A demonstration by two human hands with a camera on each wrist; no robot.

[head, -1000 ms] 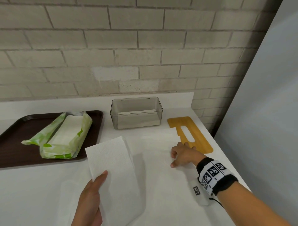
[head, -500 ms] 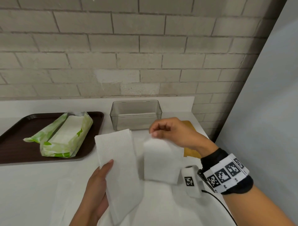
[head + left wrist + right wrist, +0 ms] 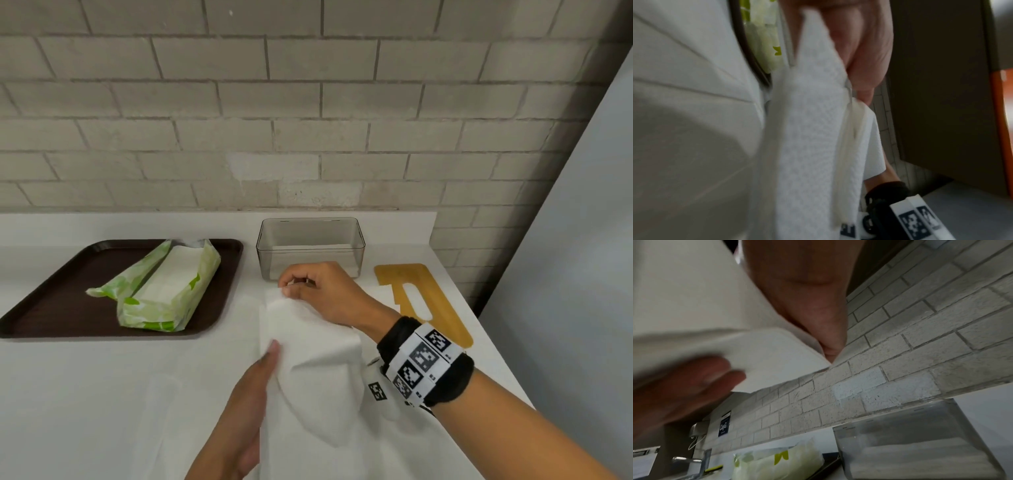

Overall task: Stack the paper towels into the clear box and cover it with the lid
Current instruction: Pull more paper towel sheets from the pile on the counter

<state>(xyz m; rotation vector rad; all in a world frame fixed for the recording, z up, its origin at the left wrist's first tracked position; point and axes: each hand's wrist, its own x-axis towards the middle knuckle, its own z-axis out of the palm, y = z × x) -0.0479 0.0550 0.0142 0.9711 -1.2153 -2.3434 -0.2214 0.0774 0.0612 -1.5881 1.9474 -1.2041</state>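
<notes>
Now folding over what half a second ago was hanging as two separate panels: right hand (image 3: 318,291) pinching the top corner of the paper towel (image 3: 308,346), carried leftward across to the left hand (image 3: 253,394), thumb clamping the left edge. Sagging white, embossed and creased above the surface (image 3: 102,394), just in front of the clear box (image 3: 310,245), towels lying inside, with the lid (image 3: 423,301) lying flat to the right.

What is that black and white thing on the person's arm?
It is a black wristband on the right wrist, wrapped with a white strip of black square code markers. A small white block with one more marker hangs under it, and a thin black cable runs from it. Both arms are bare, with no sleeves. The left wrist is out of the head view.
</notes>
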